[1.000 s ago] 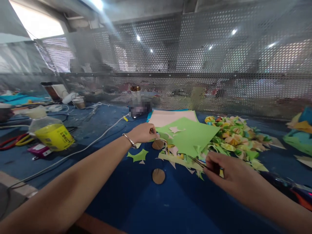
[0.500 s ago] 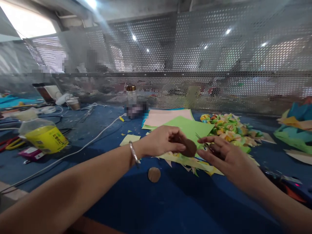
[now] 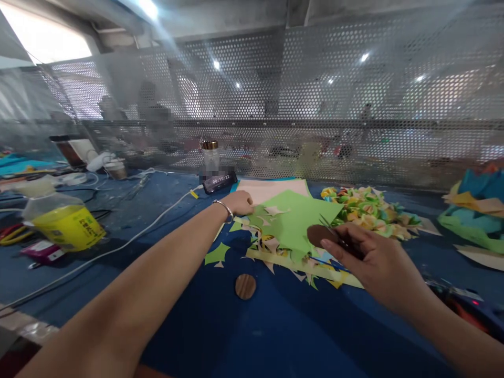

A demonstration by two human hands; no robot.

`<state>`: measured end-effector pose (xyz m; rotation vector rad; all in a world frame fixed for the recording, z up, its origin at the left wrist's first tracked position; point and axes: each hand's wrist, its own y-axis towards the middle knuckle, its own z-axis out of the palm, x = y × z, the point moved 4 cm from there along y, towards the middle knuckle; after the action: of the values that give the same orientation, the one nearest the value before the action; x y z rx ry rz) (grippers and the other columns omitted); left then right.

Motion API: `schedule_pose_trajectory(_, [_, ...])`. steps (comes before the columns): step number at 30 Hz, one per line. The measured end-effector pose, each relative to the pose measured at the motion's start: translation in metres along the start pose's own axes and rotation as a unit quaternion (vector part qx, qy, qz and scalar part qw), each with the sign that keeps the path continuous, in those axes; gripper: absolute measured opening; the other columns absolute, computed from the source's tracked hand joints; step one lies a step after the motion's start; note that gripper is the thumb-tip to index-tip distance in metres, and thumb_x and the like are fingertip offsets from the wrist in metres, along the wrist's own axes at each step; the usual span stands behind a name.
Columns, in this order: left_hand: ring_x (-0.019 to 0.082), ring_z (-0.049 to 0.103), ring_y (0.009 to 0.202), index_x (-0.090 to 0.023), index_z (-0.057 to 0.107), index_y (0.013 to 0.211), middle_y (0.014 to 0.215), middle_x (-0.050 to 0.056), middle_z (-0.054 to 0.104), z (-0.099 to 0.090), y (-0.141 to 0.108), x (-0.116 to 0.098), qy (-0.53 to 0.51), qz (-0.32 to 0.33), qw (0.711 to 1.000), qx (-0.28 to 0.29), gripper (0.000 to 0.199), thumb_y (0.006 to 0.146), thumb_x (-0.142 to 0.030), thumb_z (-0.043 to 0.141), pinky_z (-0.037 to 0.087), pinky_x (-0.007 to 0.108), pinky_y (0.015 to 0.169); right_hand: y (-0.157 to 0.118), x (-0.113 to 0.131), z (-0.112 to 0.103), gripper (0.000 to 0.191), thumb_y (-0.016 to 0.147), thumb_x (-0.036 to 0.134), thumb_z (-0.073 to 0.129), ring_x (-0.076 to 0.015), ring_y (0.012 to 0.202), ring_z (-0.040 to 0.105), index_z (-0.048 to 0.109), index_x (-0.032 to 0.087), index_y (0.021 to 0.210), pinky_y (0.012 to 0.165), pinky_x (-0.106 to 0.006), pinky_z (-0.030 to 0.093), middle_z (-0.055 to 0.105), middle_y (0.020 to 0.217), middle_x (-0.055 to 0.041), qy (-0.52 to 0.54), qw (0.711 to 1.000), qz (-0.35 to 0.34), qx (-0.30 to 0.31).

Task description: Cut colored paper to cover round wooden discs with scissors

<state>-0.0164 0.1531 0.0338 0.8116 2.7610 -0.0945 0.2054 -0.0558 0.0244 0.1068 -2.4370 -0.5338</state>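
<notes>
The right hand (image 3: 366,252) clamps a brown disc (image 3: 316,235) and thin tool (image 3: 325,221) together above green paper (image 3: 294,211), apparently leaving the left hand (image 3: 238,203) free, curled by pink paper (image 3: 275,188) toward the far edge of the counter (image 3: 205,320); whether it grips, I cannot tell.

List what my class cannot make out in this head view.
In the head view:
Left hand: its curl hides whether it holds anything.
Thin metal tool: handle hidden inside the right hand.
Yellow-labelled bottle: print too small to read.
Layered paper: cropped by picture's right edge.
Perforated screen: obscures shapes behind.
</notes>
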Motion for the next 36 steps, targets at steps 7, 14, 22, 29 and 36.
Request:
schedule_pose_trajectory(7, [0.018,0.054,0.063,-0.018,0.065,0.058,0.057,0.003,0.060,0.012,0.015,-0.002,0.016,-0.006,0.998,0.057,0.032,0.064,-0.049,0.071,0.037,0.028,0.059,0.000,0.002,-0.001,0.030,0.088,0.050,0.057,-0.0154,0.050,0.052,0.063,0.022,0.080,0.046,-0.027,0.038,0.060,0.059,0.0005,0.002,1.000,-0.006,-0.003])
schedule_pose_trajectory(14, [0.016,0.057,0.068,-0.018,0.062,0.079,0.072,0.003,0.062,-0.009,-0.003,-0.030,-0.016,0.043,0.999,-0.028,0.021,0.081,-0.039,0.063,0.038,0.027,0.063,0.000,-0.004,-0.009,0.031,0.091,0.052,0.058,-0.0153,0.053,0.053,0.062,0.023,0.082,0.048,-0.027,0.039,0.059,0.064,0.0005,0.002,0.999,-0.011,-0.035])
schedule_pose_trajectory(22, [0.017,0.062,0.070,-0.019,0.050,0.096,0.079,0.003,0.057,-0.039,-0.024,-0.072,-0.120,0.071,0.941,-0.309,0.008,0.096,-0.027,0.050,0.043,0.030,0.070,-0.001,-0.008,-0.013,0.035,0.091,0.057,0.057,-0.0154,0.049,0.049,0.062,0.023,0.081,0.046,-0.029,0.031,0.056,0.057,0.0011,-0.042,0.996,0.004,-0.081])
schedule_pose_trajectory(29, [0.019,0.061,0.086,-0.021,0.045,0.103,0.101,0.008,0.059,-0.027,-0.029,-0.068,-0.228,0.000,0.892,-0.392,0.011,0.099,-0.031,0.046,0.049,0.032,0.073,0.003,-0.012,-0.021,0.034,0.091,0.056,0.057,-0.0151,0.044,0.044,0.065,0.023,0.082,0.045,-0.029,0.029,0.053,0.053,0.0016,-0.057,0.993,-0.002,-0.103])
schedule_pose_trajectory(36, [0.019,0.066,0.103,-0.024,0.035,0.123,0.126,0.011,0.062,0.025,-0.068,-0.081,-0.610,-0.069,0.775,-0.148,0.033,0.093,-0.020,0.048,0.056,0.031,0.081,0.001,-0.005,-0.019,0.037,0.090,0.057,0.057,-0.0160,0.046,0.048,0.066,0.023,0.080,0.044,-0.029,0.031,0.056,0.054,0.0000,-0.005,0.997,-0.007,-0.082])
